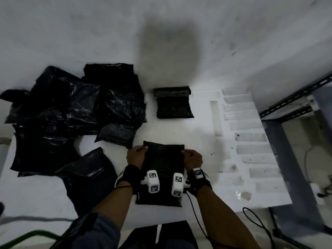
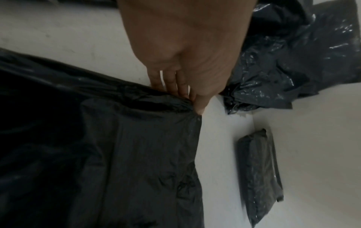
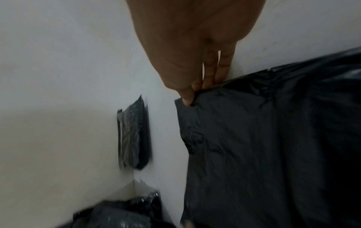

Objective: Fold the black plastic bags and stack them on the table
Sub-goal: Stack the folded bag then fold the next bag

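Black crinkled rectangular plastic bag (image 1: 163,164)

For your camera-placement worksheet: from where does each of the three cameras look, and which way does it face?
Head: worn high, facing forward and down at the table; both forearms, left hand and right hand show.
Left wrist: looks along the left hand at the bag corner it pinches.
Right wrist: looks along the right hand at the other corner.
Both wrist views share the folded bags.

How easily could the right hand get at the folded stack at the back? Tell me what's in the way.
Probably yes. Bare white table lies between the right hand and the folded stack, with nothing in the way. But that hand is pinching the bag being folded, so it must let go first.
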